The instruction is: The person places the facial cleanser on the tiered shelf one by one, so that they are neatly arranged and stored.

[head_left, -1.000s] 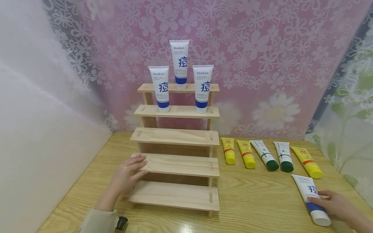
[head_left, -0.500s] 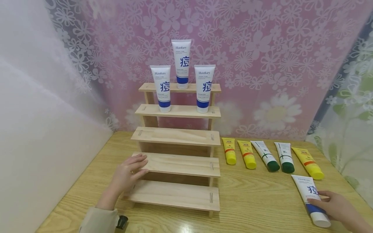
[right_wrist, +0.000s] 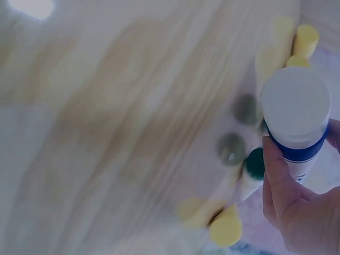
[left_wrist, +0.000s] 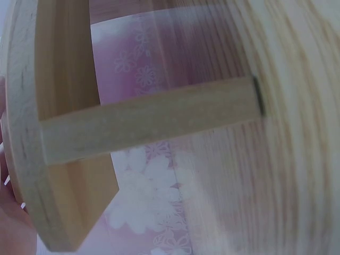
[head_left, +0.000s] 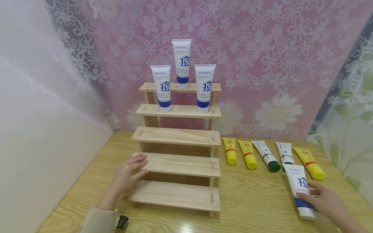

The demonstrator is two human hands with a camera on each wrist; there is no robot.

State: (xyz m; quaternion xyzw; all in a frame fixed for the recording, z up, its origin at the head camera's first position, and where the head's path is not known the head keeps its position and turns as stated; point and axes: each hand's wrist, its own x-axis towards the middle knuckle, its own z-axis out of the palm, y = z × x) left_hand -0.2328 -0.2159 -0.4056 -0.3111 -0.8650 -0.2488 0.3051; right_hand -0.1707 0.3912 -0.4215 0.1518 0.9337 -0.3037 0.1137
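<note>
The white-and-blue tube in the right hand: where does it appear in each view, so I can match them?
Head: lower right; the right hand grips the white-and-blue tube.
Left wrist: not in it.
Right wrist: right of centre, its white cap facing the camera.
Shared landmark: the wood-grained tabletop.

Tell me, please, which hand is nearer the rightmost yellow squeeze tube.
The right hand, in front of the yellow tube; the left hand is far left, on the tiered wooden stand.
</note>
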